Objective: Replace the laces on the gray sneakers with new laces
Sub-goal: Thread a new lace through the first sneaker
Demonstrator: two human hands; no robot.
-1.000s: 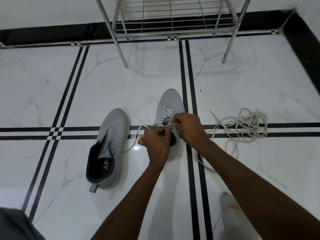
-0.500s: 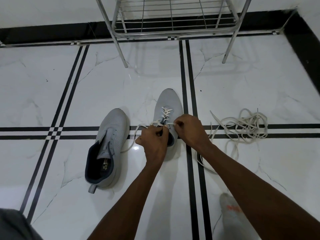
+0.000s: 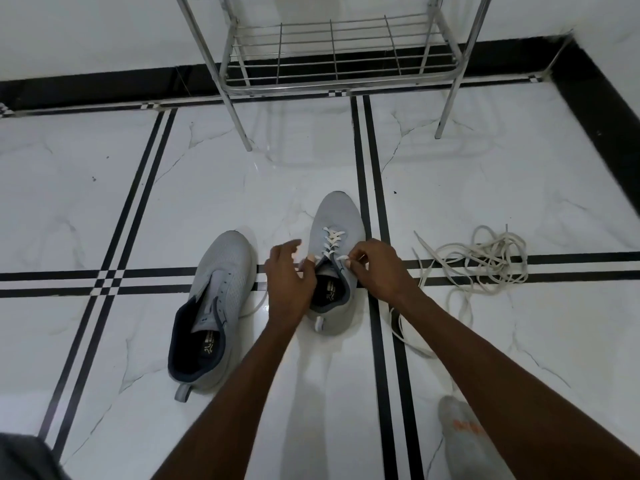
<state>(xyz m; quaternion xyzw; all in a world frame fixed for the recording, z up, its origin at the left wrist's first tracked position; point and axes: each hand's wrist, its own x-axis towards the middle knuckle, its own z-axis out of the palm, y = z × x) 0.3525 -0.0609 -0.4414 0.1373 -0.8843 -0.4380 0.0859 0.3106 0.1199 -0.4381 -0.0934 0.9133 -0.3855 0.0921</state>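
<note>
While a person reaches down over a marble floor point(image 3: 104, 202), the right hand point(image 3: 379, 268) pinches a white lace point(image 3: 331, 241) end beside the eyelets of a gray sneaker point(image 3: 336, 237), which is laced only partway up. If that pinch slips, the end could likely pull back out of its eyelet. The left hand point(image 3: 289, 275) sits at the sneaker's other side, fingers spread and loose, thumb near the collar, holding nothing visible. Left of it lies a second sneaker point(image 3: 214, 306) without laces. To the right, well apart, sits a tangle of loose laces point(image 3: 485, 258).
</note>
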